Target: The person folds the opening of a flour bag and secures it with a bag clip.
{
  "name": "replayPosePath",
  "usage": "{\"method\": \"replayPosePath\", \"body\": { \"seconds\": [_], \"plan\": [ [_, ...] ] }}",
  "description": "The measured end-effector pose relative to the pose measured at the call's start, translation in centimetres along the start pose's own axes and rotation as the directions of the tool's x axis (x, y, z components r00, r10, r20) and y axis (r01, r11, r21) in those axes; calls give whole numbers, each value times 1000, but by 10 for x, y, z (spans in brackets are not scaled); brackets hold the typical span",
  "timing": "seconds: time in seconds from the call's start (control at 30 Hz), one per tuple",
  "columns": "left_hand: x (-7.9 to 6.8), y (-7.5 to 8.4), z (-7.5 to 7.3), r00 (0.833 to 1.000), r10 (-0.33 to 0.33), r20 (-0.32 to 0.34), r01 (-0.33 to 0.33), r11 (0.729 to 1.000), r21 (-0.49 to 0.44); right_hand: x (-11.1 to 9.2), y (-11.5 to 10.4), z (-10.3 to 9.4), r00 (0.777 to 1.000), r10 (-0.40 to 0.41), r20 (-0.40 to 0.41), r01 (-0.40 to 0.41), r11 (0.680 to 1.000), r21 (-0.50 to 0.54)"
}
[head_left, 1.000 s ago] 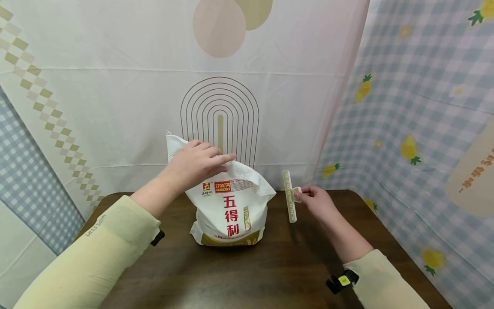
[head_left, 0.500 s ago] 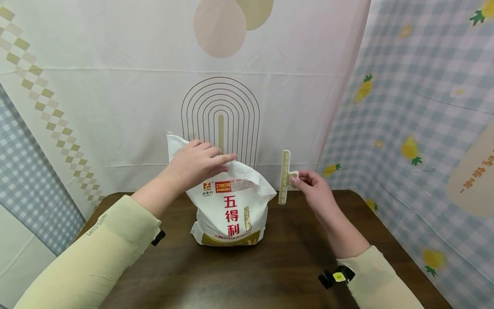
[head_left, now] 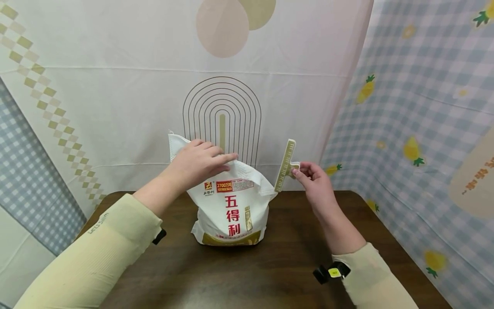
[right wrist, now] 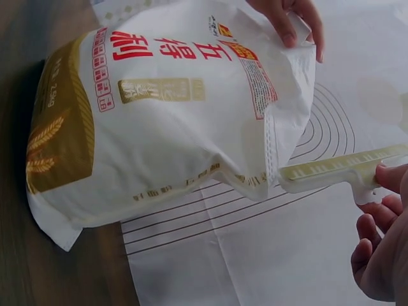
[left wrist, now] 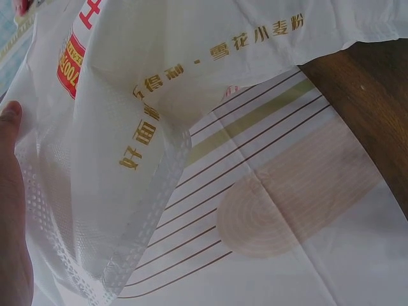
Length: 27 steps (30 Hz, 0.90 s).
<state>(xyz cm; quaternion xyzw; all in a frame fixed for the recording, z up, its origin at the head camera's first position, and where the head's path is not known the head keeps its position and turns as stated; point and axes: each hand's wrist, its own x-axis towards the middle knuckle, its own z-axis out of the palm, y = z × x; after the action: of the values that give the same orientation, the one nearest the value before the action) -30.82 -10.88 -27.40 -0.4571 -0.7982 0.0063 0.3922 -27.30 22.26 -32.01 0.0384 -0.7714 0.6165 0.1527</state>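
A white flour bag (head_left: 227, 210) with red characters stands upright, its top edge bunched and leaning. My left hand (head_left: 200, 165) holds that top edge; in the right wrist view its thumb (right wrist: 289, 38) lies on the printed face, fingers behind. From the left wrist, the bag's back panel (left wrist: 172, 57) with gold print fills the upper part. My right hand (head_left: 318, 184) pinches the handle of a long green-and-white bag clip (head_left: 284, 167), tilted and raised above the table. The clip's lower end is very close to the bag's right top corner; I cannot tell if they touch.
The bag stands on a dark brown wooden table (head_left: 262, 274). Behind it hangs a white patterned cloth (head_left: 115, 120), and a blue checked cloth (head_left: 401, 120) with pineapples is on the right.
My right hand has raised the bag clip and moved it left toward the bag's right corner, tilting its top to the right. My left hand keeps its hold on the bag.
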Motion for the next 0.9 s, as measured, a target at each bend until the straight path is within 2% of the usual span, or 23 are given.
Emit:
{"method": "replayPosePath", "body": {
  "seconds": [0.3,0.63,0.77,0.9],
  "plan": [
    [1,0,-1,1000,-3,6,3,1000,3,0,-1,6,997,-35,-73,37,999,26],
    [2,0,-3,1000,-4,11,4,1000,-7,0,2,13,986,-167,-23,165,984,-64],
    [2,0,-3,1000,-10,24,10,1000,-10,-1,5,18,971,-238,0,236,962,-136],
    [3,1,-3,999,-15,40,15,1000,-8,-1,10,23,950,-309,54,313,921,-230]
  ]
}}
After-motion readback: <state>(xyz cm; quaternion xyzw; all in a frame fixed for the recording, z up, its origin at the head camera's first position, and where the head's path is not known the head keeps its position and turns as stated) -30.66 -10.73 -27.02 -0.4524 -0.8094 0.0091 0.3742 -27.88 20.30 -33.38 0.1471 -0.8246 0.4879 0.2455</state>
